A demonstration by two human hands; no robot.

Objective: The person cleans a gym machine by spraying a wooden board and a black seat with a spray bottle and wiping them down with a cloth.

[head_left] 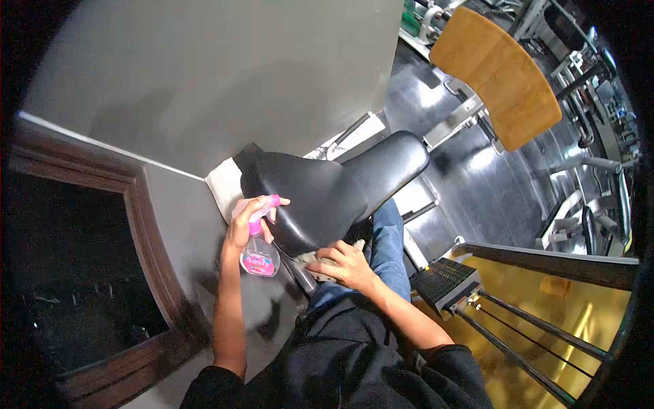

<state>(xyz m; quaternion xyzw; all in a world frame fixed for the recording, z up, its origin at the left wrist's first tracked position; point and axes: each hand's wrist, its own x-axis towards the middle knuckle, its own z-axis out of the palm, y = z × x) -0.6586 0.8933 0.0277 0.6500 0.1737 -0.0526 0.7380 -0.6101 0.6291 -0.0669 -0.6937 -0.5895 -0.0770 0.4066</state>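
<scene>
A clear spray bottle [260, 261] with a pink trigger head and pink label is upright in the grip of my left hand [249, 217], its nozzle toward the black padded seat [320, 187]. My right hand [346, 266] presses a light, patterned cloth [315, 264] near the close edge of the seat, by a dark metal tube [304, 279]. Part of the cloth lies hidden under my fingers. The seat's pad is wide on the left and narrows into a long rounded end at the upper right.
A grey wall [225, 75] stands close behind the seat, and a dark wood-framed window [146, 238] is on the left. To the right are a black weight stack [446, 283] with guide rods and a curved wooden board [497, 75]. More gym machines fill the far right.
</scene>
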